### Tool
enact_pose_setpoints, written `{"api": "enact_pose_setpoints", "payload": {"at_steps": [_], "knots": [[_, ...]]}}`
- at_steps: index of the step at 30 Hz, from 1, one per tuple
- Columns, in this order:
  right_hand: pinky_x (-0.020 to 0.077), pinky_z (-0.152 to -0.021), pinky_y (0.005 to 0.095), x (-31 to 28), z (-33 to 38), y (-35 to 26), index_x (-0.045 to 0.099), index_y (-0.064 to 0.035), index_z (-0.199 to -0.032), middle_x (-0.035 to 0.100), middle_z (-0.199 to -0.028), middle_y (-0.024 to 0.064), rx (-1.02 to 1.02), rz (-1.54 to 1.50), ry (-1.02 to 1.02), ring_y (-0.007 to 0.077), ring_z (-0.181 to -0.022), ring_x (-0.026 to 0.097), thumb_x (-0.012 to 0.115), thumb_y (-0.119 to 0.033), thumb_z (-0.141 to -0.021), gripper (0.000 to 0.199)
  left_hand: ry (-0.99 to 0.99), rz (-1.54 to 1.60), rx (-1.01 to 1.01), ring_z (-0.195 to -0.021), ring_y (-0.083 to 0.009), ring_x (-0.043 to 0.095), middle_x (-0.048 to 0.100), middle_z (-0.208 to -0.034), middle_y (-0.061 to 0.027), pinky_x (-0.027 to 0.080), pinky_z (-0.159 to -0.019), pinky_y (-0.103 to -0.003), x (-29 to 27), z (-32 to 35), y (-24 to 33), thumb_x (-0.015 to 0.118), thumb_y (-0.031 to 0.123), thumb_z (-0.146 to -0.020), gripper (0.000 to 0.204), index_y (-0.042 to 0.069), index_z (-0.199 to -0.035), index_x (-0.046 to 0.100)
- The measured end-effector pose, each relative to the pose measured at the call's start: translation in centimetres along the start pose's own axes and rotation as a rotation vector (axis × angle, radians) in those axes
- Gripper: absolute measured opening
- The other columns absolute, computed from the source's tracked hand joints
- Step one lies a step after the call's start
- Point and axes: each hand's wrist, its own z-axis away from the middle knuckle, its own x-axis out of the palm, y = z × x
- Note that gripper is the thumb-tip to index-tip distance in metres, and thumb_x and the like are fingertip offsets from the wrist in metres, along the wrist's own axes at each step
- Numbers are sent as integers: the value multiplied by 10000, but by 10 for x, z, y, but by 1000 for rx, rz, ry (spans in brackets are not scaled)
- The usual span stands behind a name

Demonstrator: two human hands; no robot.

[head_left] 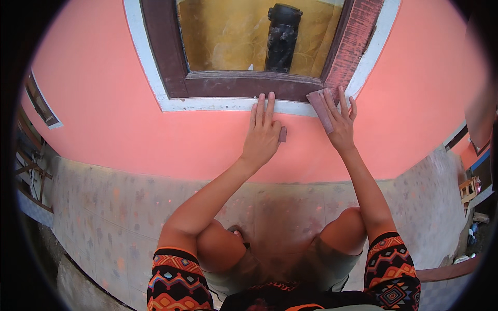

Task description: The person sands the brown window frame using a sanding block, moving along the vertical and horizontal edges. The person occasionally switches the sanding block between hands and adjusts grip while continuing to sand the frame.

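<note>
A brown window frame [244,85] with a white-painted border [207,104] is set in the pink wall in front of me. At its lower right corner, my right hand [341,122] presses a folded brownish-red sheet of sandpaper [320,109], fingers spread along it. The frame's right upright [353,49] looks scuffed, with pink showing through the brown. My left hand [263,135] rests its straight fingertips on the white lower border. A small brownish piece of sandpaper [282,135] is tucked by its thumb, mostly hidden by the hand.
Behind the glass stands a black flask [283,39] before a yellow backing. Below the wall runs a tiled floor [129,207] with paint-like spots, where I squat with knees apart. A wooden stand [33,179] is at far left, a small wooden rack [468,189] at far right.
</note>
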Motion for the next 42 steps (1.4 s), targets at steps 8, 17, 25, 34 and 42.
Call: {"api": "enact_pose_setpoints", "payload": {"at_steps": [8, 17, 25, 34, 42], "knots": [[220, -1302, 609, 8, -25, -16, 615, -90, -1556, 543, -1673, 45, -24, -1, 42, 389, -1595, 418, 697, -101, -947, 615, 52, -101, 60, -1591, -619, 245, 245, -1712, -421, 279, -1287, -695, 1, 6, -2, 686, 139, -976, 259, -30, -820, 565], [230, -1316, 629, -2, -28, -18, 566, -54, -1584, 481, -1715, 70, -80, -36, 28, 384, -1622, 368, 708, -90, -908, 691, 79, -75, 63, -1592, -605, 263, 289, -1683, -438, 291, -1287, -688, 4, 6, -2, 677, 101, -953, 219, -55, -837, 576], [216, -1328, 642, -10, -30, -22, 534, -89, -1619, 433, -1747, 58, -31, -29, -31, 393, -1643, 316, 697, -63, -893, 744, 38, -160, 60, -1613, -556, 282, 334, -1693, -405, 273, -1318, -628, 1, 6, -2, 640, 115, -960, 185, -36, -855, 617], [182, -1327, 668, -9, -23, -11, 531, -60, -1614, 440, -1736, 103, 35, -81, -51, 395, -1635, 337, 661, -54, -948, 678, 62, -117, 50, -1597, -573, 299, 345, -1680, -416, 278, -1310, -646, -3, 3, 4, 628, 98, -975, 189, -40, -848, 600], [125, -1330, 687, 3, -14, -3, 499, -10, -1622, 430, -1740, 131, 28, -28, 37, 411, -1646, 302, 598, -46, -974, 657, 100, -116, 50, -1598, -587, 284, 338, -1675, -428, 291, -1298, -665, 1, 3, 3, 632, 133, -1010, 239, -47, -860, 583]]}}
